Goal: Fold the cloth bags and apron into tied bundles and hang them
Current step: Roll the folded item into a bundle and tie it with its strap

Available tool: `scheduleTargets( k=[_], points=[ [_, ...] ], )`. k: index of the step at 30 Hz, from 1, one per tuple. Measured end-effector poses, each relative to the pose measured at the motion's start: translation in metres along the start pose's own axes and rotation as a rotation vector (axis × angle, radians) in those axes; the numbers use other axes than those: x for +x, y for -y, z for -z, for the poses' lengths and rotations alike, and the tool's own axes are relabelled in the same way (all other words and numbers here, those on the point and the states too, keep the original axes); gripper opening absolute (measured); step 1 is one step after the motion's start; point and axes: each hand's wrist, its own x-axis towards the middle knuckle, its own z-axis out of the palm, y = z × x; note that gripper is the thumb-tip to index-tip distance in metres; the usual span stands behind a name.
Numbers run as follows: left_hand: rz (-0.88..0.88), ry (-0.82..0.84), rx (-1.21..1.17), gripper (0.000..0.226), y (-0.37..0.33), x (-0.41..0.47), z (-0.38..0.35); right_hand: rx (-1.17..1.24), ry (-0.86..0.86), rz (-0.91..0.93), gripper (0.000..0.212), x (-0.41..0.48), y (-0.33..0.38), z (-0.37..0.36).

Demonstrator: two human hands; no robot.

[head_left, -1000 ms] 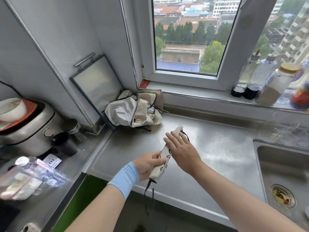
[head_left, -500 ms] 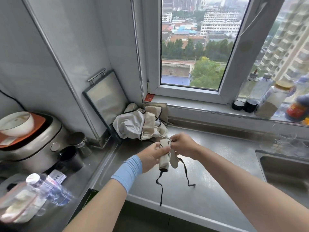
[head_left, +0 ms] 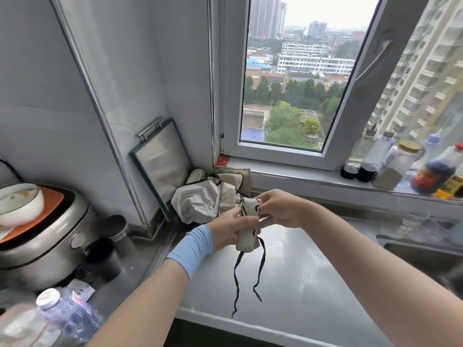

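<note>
A cream cloth bag folded into a narrow bundle (head_left: 246,240) is held upright above the steel counter (head_left: 288,276). My left hand (head_left: 229,230) grips its middle. My right hand (head_left: 278,209) pinches its top end. Two black strings (head_left: 250,274) hang loose from the bundle's lower end. A crumpled heap of cream and white cloth (head_left: 208,199) with black straps lies in the corner behind my hands, under the window.
A framed board (head_left: 160,161) leans on the wall by the heap. A rice cooker (head_left: 42,236), a black cup (head_left: 100,256) and a plastic bottle (head_left: 55,314) stand at the left. Bottles (head_left: 400,164) line the windowsill. The sink (head_left: 426,256) lies at the right.
The bundle lay flat on the counter under my right hand; both hands have lifted it upright, and its black strings now hang free. My view has tilted upward.
</note>
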Motion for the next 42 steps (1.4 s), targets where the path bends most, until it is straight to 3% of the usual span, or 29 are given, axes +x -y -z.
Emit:
scheduleTargets(
  k=[2,5,8,12,14,18,19,23,25,31,38,40,42],
  points=[
    [0.049,0.044,-0.04,0.067,-0.002,-0.002,0.001,-0.034,-0.045,-0.007,0.025,0.0,0.0,-0.001],
    [0.098,0.151,-0.066,0.06,-0.005,-0.005,0.0,-0.248,-0.307,0.013,0.005,0.004,0.005,-0.007],
    [0.063,0.108,-0.039,0.053,-0.012,-0.006,0.0,-0.15,-0.363,0.033,0.008,0.005,0.011,-0.008],
    [-0.002,0.014,0.041,0.059,-0.017,-0.005,0.005,-0.033,-0.064,0.122,0.02,-0.006,0.015,-0.007],
    [-0.019,0.012,0.004,0.061,-0.015,-0.005,0.005,0.151,0.092,0.118,0.031,-0.011,0.013,-0.001],
    [-0.094,-0.006,-0.103,0.04,-0.018,-0.006,-0.004,0.426,0.421,0.159,0.052,-0.015,0.012,0.016],
    [-0.11,-0.037,-0.084,0.04,-0.019,-0.005,-0.004,0.434,0.402,0.141,0.053,-0.013,0.013,0.015],
    [-0.108,-0.137,0.121,0.068,-0.022,0.0,-0.003,0.073,-0.045,0.149,0.05,-0.003,0.019,-0.003],
    [-0.103,-0.185,0.149,0.07,-0.021,0.001,-0.006,0.021,-0.152,0.173,0.042,0.0,0.021,-0.006],
    [-0.065,-0.237,0.166,0.034,-0.021,-0.002,-0.016,0.115,-0.295,0.224,0.031,0.003,0.015,-0.007],
    [-0.039,-0.253,0.329,0.021,-0.025,0.004,-0.02,0.155,-0.431,0.273,0.025,0.009,0.002,-0.007],
    [-0.037,-0.265,0.325,0.024,-0.024,0.006,-0.018,0.209,-0.4,0.268,0.03,0.009,0.0,-0.007],
    [-0.049,-0.321,0.259,0.029,-0.022,0.008,-0.016,0.232,-0.204,0.197,0.04,0.005,-0.003,-0.006]
  ],
)
